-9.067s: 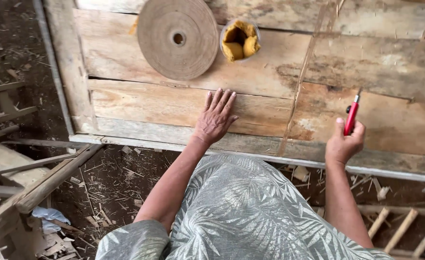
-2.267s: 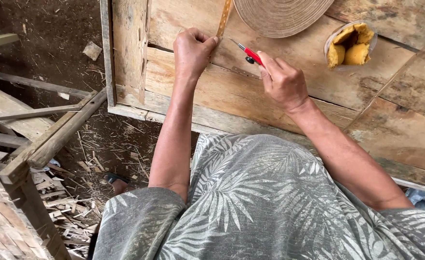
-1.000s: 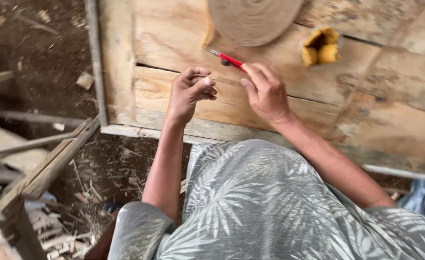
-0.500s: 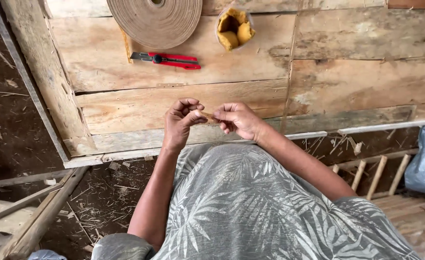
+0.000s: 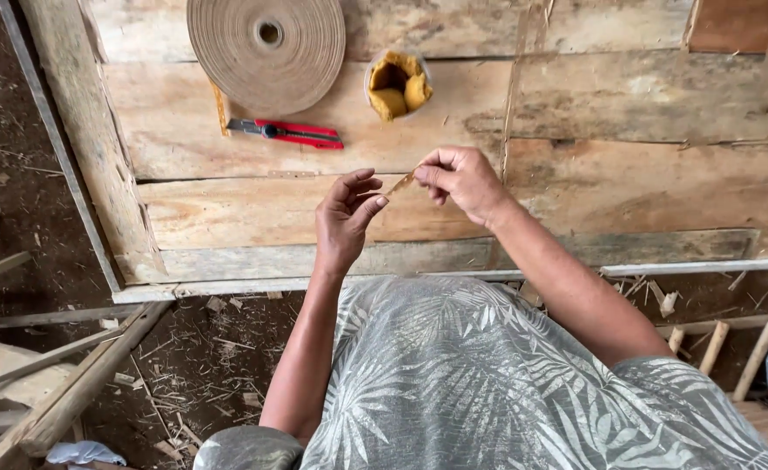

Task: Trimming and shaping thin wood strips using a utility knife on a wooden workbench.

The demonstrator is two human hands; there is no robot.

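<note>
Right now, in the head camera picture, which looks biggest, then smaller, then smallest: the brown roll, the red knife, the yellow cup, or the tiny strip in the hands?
1. Brown roll
2. Red knife: longer than the cup, but thinner
3. Yellow cup
4. Tiny strip

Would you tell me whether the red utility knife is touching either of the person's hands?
Apart. The head view shows the red utility knife lying on the table, bare wood between it and both the left hand and right hand.

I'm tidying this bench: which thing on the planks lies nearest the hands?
The red utility knife, lying flat; the tape roll and yellow-filled cup sit farther away.
</note>
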